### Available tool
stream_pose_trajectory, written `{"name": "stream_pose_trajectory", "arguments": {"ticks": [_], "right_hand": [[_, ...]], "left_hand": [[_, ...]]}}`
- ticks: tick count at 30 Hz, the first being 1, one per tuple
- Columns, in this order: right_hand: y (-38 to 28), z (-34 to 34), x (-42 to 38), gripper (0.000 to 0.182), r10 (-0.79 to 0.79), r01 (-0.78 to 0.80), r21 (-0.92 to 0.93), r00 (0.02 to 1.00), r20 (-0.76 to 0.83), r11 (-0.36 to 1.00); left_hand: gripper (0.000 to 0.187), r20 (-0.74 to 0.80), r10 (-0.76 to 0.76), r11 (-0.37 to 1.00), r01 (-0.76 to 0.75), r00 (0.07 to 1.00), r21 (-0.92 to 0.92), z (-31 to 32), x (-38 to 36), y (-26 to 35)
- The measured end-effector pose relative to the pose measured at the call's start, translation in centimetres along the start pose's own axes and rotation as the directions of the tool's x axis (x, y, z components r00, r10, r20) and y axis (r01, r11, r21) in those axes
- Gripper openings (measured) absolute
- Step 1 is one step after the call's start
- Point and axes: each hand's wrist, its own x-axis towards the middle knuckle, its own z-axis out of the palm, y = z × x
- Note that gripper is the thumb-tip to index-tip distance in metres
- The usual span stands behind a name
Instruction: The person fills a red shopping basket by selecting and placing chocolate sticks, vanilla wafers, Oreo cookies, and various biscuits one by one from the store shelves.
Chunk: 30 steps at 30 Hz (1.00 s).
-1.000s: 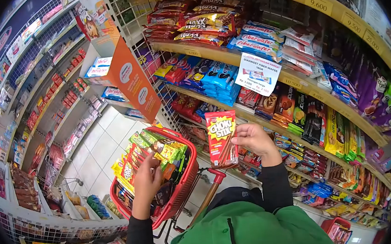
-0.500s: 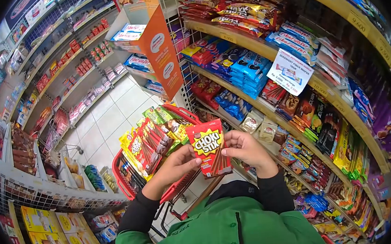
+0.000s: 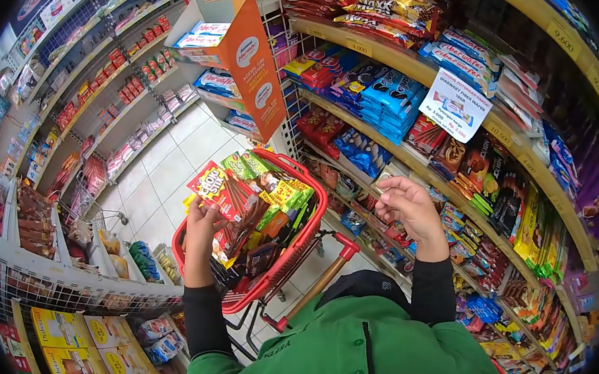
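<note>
In the head view, my left hand [image 3: 205,227] is closed on the left edge of a red Choki Stix pack [image 3: 232,191]. The pack is tilted over the left part of a red shopping basket [image 3: 320,214]. Inside the basket lie several snack packs, among them green packs [image 3: 249,164] and yellow-and-black packs [image 3: 289,195]. To the right of the basket, my right hand [image 3: 410,209] is raised in front of the shelves. Its fingers are loosely bent and nothing shows in them.
A cart with a brown handle bar [image 3: 319,285] carries the basket just in front of me. Stocked snack shelves [image 3: 403,64] curve along the right. An orange wafer display [image 3: 257,69] stands ahead. On the left are a wire-sided shelf [image 3: 109,293] and yellow boxes [image 3: 69,367].
The Choki Stix pack has gone from in front of my chest to the basket, in my left hand. My right hand has let go of it and moved to the right.
</note>
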Motion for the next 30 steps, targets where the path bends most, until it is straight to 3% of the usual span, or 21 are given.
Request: {"name": "stream_pose_trajectory", "arguments": {"ticks": [9, 15, 18, 22, 26, 30], "right_hand": [[0.2, -1.0, -0.1, 0.022, -0.021, 0.022, 0.024, 0.999, -0.042, 0.999], [0.2, -1.6, -0.1, 0.022, -0.036, 0.038, 0.032, 0.998, -0.06, 0.999], [0.0, -1.6, -0.2, 0.022, -0.035, 0.037, 0.032, 0.996, -0.077, 0.999], [-0.5, -2.4, -0.5, 0.022, -0.056, 0.059, 0.022, 0.991, -0.119, 0.998], [-2.1, -4.2, -1.0, 0.021, -0.108, 0.096, -0.061, 0.964, -0.244, 0.994], [-3.4, -8.7, 0.1, 0.022, -0.188, 0.119, -0.186, 0.892, -0.412, 0.975]], "left_hand": [[0.061, -0.074, 0.024, 0.966, -0.004, 0.997, 0.257, 0.5, 1.0, -1.3], [0.065, -0.053, 0.114, 0.886, -0.078, 0.992, 0.456, 0.1, 0.7, -1.6], [0.062, -0.1, 0.232, 0.782, -0.125, 0.967, 0.611, 0.4, 0.0, -0.4], [0.053, -0.157, 0.55, 0.7, -0.349, 0.821, 0.623, 0.1, -0.5, 0.8], [0.047, -0.332, 0.69, 0.716, -0.54, 0.643, 0.442, 0.7, -2.8, 3.9], [0.04, -0.414, 0.848, 0.5, -0.76, 0.331, 0.415, 0.2, -4.3, 4.9]]}}
